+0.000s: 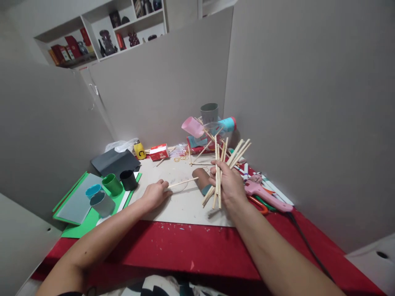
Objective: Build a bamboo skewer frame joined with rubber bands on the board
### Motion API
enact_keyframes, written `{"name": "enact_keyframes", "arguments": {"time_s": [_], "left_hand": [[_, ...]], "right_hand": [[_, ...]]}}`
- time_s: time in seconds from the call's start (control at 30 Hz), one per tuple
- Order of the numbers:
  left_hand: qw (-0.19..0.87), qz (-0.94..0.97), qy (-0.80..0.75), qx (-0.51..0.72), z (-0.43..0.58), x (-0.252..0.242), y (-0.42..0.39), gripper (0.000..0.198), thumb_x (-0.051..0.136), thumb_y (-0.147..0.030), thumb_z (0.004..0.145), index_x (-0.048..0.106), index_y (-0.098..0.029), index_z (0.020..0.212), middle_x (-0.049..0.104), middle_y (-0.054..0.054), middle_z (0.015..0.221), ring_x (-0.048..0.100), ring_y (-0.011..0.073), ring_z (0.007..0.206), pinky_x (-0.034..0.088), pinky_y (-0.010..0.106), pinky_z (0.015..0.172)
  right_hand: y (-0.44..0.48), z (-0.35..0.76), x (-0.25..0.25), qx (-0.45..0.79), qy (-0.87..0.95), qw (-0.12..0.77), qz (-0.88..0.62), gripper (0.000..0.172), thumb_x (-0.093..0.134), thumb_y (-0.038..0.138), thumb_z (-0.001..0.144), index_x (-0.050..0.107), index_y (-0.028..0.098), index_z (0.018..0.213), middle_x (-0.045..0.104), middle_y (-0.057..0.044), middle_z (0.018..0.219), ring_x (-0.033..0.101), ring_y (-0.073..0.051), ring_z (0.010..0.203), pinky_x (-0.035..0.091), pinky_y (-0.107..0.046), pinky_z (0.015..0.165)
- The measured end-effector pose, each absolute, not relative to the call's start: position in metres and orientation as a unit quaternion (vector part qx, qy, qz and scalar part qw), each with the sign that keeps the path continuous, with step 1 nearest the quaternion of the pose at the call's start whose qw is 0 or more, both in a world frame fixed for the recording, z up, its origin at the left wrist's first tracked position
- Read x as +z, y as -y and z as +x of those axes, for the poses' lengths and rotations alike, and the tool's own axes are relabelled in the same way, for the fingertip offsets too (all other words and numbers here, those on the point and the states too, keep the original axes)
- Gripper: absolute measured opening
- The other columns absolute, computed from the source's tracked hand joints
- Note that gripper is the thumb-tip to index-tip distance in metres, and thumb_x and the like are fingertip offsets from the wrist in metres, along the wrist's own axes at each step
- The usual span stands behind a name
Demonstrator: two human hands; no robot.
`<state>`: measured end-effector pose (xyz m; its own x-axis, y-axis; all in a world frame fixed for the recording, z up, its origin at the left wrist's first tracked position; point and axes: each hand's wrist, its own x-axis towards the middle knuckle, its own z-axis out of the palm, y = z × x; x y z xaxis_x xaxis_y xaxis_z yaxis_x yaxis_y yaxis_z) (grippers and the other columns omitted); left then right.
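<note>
My right hand [230, 183] is closed around a loose bundle of pale wooden sticks [219, 172], which fan out above and below the fist. Over the white board [182, 209], my left hand [156, 194] pinches one end of a single wooden stick [183, 182] that points to the right. A brown paper tube [201, 176] lies on the board between the hands, partly behind the bundle. Behind the right hand stands a frame of joined sticks [202, 153], with a pink paper tube [193, 126] and a grey paper cup [210, 111] near its top.
Green, blue, grey and black paper tubes [112, 185] stand on coloured sheets [74, 205] at left. A pink glue gun [268, 195], orange-handled scissors [258, 204] and markers [277, 189] lie at right. A red box [159, 152] and yellow tube [139, 149] are at the back.
</note>
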<state>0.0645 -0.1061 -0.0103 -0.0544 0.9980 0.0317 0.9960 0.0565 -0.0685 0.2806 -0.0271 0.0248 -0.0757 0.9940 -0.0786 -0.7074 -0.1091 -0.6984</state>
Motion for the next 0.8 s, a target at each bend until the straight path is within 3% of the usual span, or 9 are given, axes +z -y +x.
{"name": "enact_keyframes", "arguments": {"time_s": [0.53, 0.8], "left_hand": [[0.018, -0.679, 0.734, 0.025, 0.029, -0.003, 0.085, 0.025, 0.05, -0.039, 0.087, 0.062, -0.026, 0.104, 0.061, 0.005, 0.103, 0.063, 0.0202, 0.084, 0.039, 0.029, 0.071], [0.023, -0.621, 0.783, 0.0, 0.005, 0.001, 0.089, 0.035, 0.054, -0.048, 0.083, 0.063, -0.02, 0.102, 0.065, 0.008, 0.101, 0.062, 0.0218, 0.088, 0.042, 0.028, 0.07]], "right_hand": [[0.024, 0.29, 0.033, 0.699, 0.225, 0.624, -0.267, 0.016, 0.07, 0.022, 0.06, 0.059, 0.015, 0.069, 0.046, 0.007, 0.044, 0.032, -0.003, 0.034, 0.022, -0.012, 0.027], [0.025, 0.29, 0.035, 0.701, 0.224, 0.622, -0.267, 0.012, 0.067, 0.024, 0.064, 0.06, 0.014, 0.068, 0.048, 0.006, 0.044, 0.034, -0.004, 0.031, 0.023, -0.013, 0.025]]}}
